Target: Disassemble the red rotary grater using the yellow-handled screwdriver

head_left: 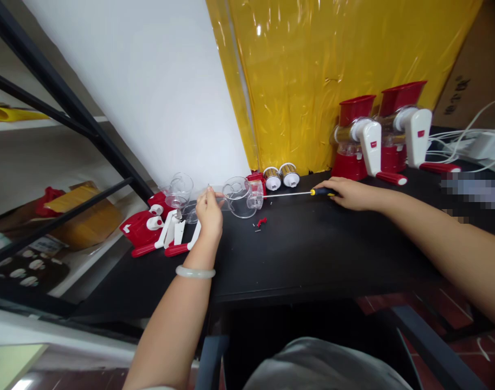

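My right hand is closed round the dark-and-yellow handle of a screwdriver. The long thin shaft points left across the tabletop, its tip near a clear plastic housing. My left hand is raised beside that housing, thumb and fingertips pinched together; what they hold, if anything, is too small to make out. Between the hands, a small red plastic piece lies on the table beside a few tiny screws. A red part sits behind the housing.
Red bases with white crank handles and a clear housing lie at left. Two drum cutters rest at the back. Two assembled red-and-white drum graters stand at right, near white cables. A black-framed shelf flanks the black table.
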